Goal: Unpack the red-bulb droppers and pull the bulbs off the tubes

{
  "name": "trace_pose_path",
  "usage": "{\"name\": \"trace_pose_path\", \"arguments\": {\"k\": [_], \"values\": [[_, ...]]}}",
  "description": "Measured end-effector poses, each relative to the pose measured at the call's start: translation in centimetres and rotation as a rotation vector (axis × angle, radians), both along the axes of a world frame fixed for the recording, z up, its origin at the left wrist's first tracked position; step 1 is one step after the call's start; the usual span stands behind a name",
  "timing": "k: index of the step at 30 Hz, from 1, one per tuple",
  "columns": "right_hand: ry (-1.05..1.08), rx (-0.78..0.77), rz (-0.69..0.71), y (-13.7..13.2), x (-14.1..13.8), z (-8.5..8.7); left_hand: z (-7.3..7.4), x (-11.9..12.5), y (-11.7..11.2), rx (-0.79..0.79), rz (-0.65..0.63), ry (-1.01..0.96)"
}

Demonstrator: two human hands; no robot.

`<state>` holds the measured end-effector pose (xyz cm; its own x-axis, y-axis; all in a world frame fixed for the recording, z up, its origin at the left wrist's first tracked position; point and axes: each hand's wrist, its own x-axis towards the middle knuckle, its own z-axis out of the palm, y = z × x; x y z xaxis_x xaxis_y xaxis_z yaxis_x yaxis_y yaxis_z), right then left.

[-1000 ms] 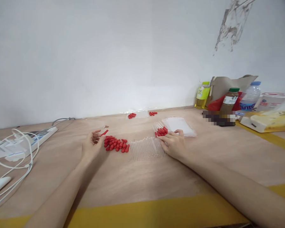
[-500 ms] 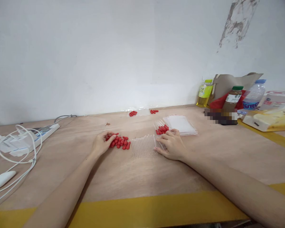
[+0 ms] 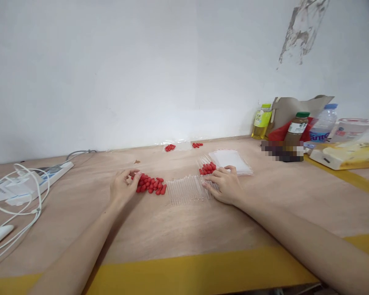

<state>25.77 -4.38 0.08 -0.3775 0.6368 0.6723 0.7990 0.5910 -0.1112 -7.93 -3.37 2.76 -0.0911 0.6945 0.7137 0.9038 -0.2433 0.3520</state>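
Red rubber dropper bulbs lie in a loose pile at the table's middle. My left hand rests at the pile's left end, thumb and fingers apart and curved against the nearest bulbs. Right of the pile, thin clear tubes lie side by side in a row. Over the row's right end lies my right hand, its fingers spread and touching the tubes. Just beyond these fingers, more clear tubes fitted with red bulbs form a small bunch. My palm hides part of the tubes.
Clear plastic bags are stacked behind my right hand. Two small groups of red bulbs lie near the wall, by a clear film. White cables and a power strip occupy the left; bottles and a tissue pack stand right.
My left hand has drawn slightly left, uncovering more of the red bulbs. The right hand has shifted a little rightward along the tubes. The whole view has moved slightly.
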Motion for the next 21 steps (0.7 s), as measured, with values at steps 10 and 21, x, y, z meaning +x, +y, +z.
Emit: {"name": "trace_pose_path", "arguments": {"k": [10, 21], "values": [[-0.196, -0.146, 0.24, -0.4, 1.4, 1.4, 2.1, 10.6, 2.6, -0.482, -0.269, 0.195], [-0.203, -0.059, 0.128, 0.4, 1.0, 0.6, 0.4, 19.2, 10.0, -0.814, -0.152, 0.04]]}}
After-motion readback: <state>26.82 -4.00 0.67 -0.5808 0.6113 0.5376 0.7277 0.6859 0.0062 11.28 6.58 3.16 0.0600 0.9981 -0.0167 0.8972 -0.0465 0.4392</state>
